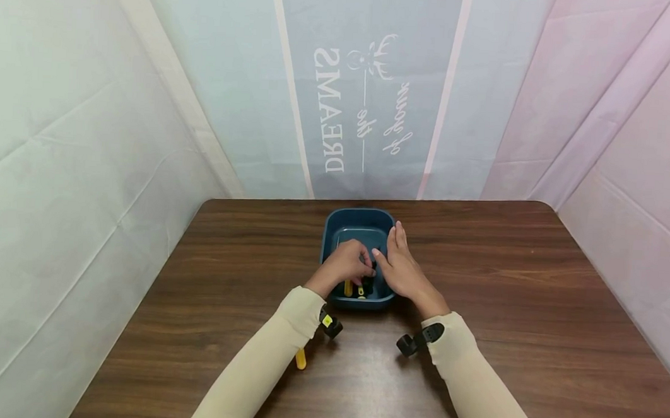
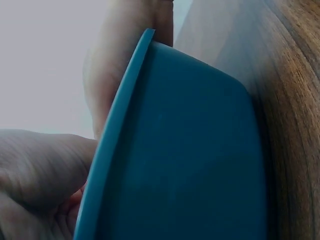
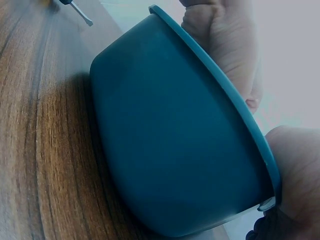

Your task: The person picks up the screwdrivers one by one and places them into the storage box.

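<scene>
A deep blue plastic bin (image 1: 357, 303) stands near the table's back edge, several black and yellow tools inside it. My left hand (image 1: 348, 261) reaches over its left side, fingers curled down, thumb and fingertips pinching a small dark tool (image 1: 374, 266) whose kind is hidden. Just below those fingers lie a yellow handle (image 1: 348, 288) and a black-and-yellow piece (image 1: 361, 291). Along the bin's right rim rests my right hand (image 1: 401, 269), fingers straight and thumb pointing inward. Both wrist views are mostly filled by the bin's outer walls.
By my left forearm a yellow handle (image 1: 301, 359) shows on the brown wooden table (image 1: 512, 294). In the right wrist view a screwdriver's metal tip (image 3: 82, 15) lies beyond the bin. Pale cloth hangs behind the table and on both sides.
</scene>
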The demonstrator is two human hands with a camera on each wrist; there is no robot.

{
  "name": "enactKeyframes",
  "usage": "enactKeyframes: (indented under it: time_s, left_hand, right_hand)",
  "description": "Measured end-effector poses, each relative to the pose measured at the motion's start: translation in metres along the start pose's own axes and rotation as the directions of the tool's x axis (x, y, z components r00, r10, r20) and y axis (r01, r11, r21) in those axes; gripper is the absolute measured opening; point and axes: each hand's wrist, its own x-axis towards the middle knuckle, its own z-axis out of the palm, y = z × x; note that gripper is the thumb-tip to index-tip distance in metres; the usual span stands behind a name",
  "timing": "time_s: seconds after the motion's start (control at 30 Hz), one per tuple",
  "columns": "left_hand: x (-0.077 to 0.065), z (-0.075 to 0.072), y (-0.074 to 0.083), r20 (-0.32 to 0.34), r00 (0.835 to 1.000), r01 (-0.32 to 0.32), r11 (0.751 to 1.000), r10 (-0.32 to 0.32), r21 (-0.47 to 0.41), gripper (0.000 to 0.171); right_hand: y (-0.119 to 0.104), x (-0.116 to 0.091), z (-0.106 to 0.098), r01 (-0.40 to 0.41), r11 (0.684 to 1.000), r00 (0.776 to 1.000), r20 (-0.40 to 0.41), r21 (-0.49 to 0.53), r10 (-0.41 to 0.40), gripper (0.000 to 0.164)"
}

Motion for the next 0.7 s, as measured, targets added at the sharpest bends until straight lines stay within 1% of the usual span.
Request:
enactKeyframes:
  time_s: [0.2,0.37,0.5,0.7]
  left_hand:
    - [0.004,0.008,0.003,-0.011,1.0,-0.021,0.999,0.022,0.033,0.018]
    - [0.009,0.016,0.003,-0.036,0.998,-0.051,0.993,0.056,0.11,0.019]
    - [0.01,0.02,0.003,-0.068,0.996,-0.041,0.984,0.053,0.174,0.016]
    - [0.01,0.022,0.005,-0.072,0.996,-0.032,0.981,0.047,0.191,0.011]
  right_hand:
    - [0.0,0.0,0.0,0.005,1.0,1.0,-0.006,-0.007,-0.005,0.077]
    - [0.0,-0.001,0.001,0.002,1.0,1.0,0.001,-0.005,-0.002,0.076]
    - [-0.001,-0.001,0.001,-0.007,1.0,1.0,0.008,0.008,0.007,0.076]
    - [-0.002,-0.002,0.001,-0.01,1.0,1.0,0.012,0.018,0.01,0.076]
